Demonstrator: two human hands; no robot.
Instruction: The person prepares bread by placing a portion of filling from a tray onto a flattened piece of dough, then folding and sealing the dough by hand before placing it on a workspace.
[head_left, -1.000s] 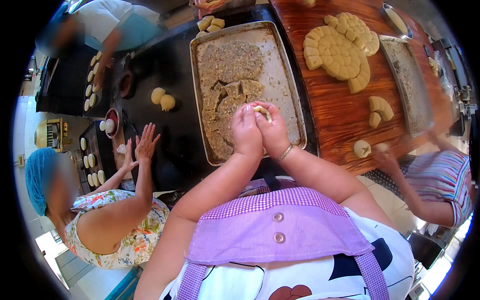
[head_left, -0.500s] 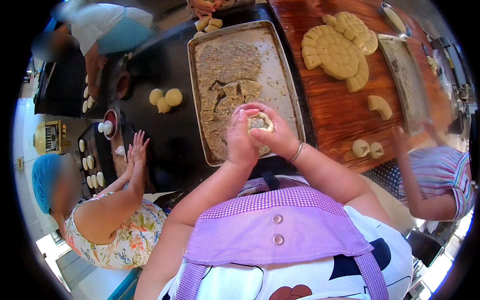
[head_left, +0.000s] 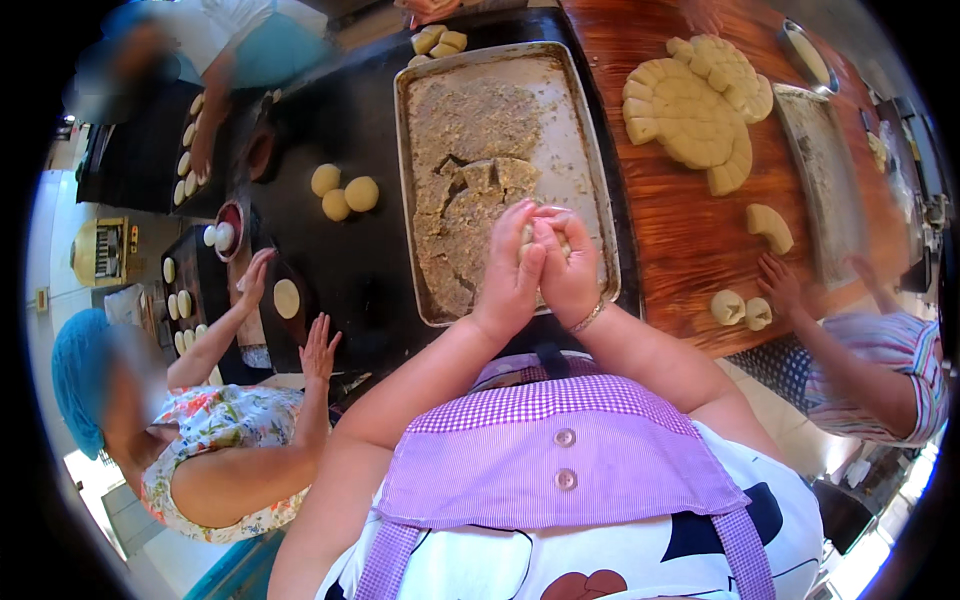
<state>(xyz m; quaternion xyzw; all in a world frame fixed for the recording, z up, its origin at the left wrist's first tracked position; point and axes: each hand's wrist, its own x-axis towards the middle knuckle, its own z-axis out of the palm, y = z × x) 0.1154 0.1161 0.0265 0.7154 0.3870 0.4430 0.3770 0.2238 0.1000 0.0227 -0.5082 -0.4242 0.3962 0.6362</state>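
My left hand (head_left: pixel 508 272) and my right hand (head_left: pixel 570 268) are cupped together round a filled dough piece (head_left: pixel 562 244), fingers closed over it. Most of the dough is hidden; only pale bits show between the fingers. Both hands are above the near part of a metal tray (head_left: pixel 404 170), which holds a crumbly brown filling (head_left: pixel 480 110), broken into chunks in the middle. To the left of the tray, three smooth dough balls (head_left: pixel 345 197) lie on the black table.
A wooden table (head_left: pixel 680 230) on the right carries a mass of cut dough (head_left: pixel 690 115), a dough strip (head_left: pixel 769 229) and two pinched dough balls (head_left: pixel 740 309). At left, a co-worker's hands are beside a flat dough round (head_left: pixel 286 298). Another co-worker reaches in at right.
My hands have closed over the dough; its open top with filling, seen before, is now covered. The left co-worker's hands have parted, revealing a flat dough round. The right co-worker's hand reaches near the pinched balls.
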